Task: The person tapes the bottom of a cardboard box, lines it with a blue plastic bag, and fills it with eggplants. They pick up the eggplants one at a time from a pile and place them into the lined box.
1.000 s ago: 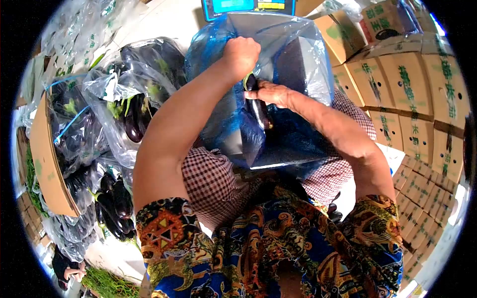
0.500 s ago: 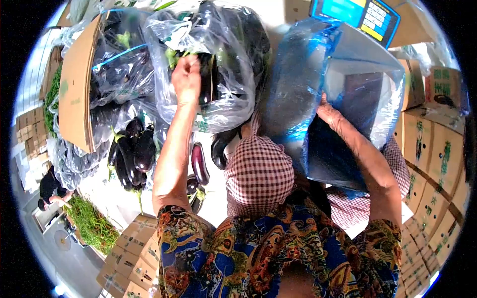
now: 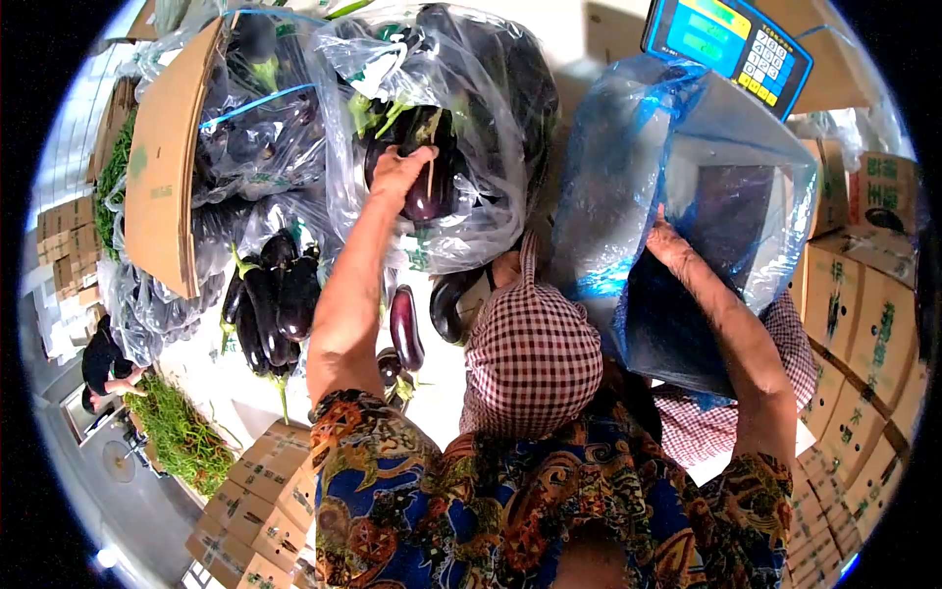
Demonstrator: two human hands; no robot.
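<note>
My left hand (image 3: 404, 175) is on a dark eggplant (image 3: 429, 196) at the mouth of a clear plastic bag (image 3: 491, 240), its fingers closed round the upper part. More eggplants with green stems show inside that bag. My right hand (image 3: 667, 240) grips the edge of the blue plastic lining (image 3: 613, 177) of an opened box, whose inside looks dark. Below the clear bag, a purple eggplant (image 3: 405, 328) lies on the white surface, and a pile of eggplants (image 3: 270, 304) sits to its left.
A scale display (image 3: 726, 49) stands behind the blue lining. Cardboard flaps (image 3: 162, 167) rise at the left, beside another bag of eggplants. Stacked cartons (image 3: 863, 314) fill the right side. At the far left, another person (image 3: 103, 363) is by a heap of green peppers (image 3: 182, 432).
My left hand has come down from the stems onto an eggplant, which now shows lower in the bag mouth. The whole view has shifted slightly. My right hand keeps its hold on the lining.
</note>
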